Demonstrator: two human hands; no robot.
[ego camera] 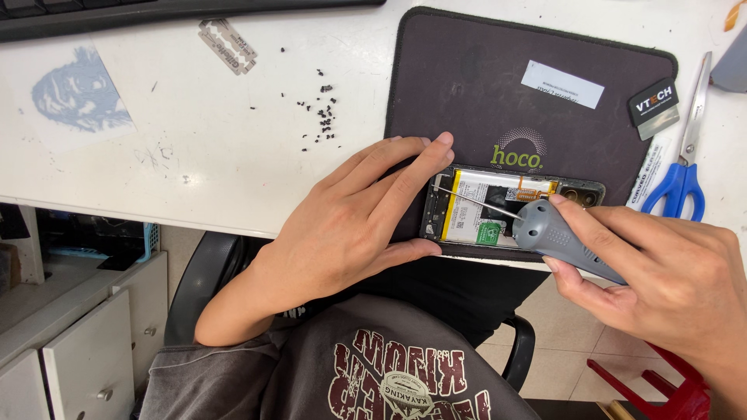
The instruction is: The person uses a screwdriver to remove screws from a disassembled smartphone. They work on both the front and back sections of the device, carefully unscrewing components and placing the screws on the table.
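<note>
While a grey-handled precision screwdriver is gripped in the closed right hand, an opened black smartphone with its back cover removed is steadied on a dark rectangular work mat.

The driver's thin steel shaft is angled across the phone's white-labelled battery toward the far left corner of the frame, where the left hand is laid flat, fingers spread and closed on nothing, pinning that end down. Judged from the angle, the tip would be better seated with the shaft brought more upright and pressure kept light. Tiny black screws are scattered loose on the white tabletop, not kept in any tray; no container is seen. Blue-handled scissors and a razor blade are lying nearby.
</note>
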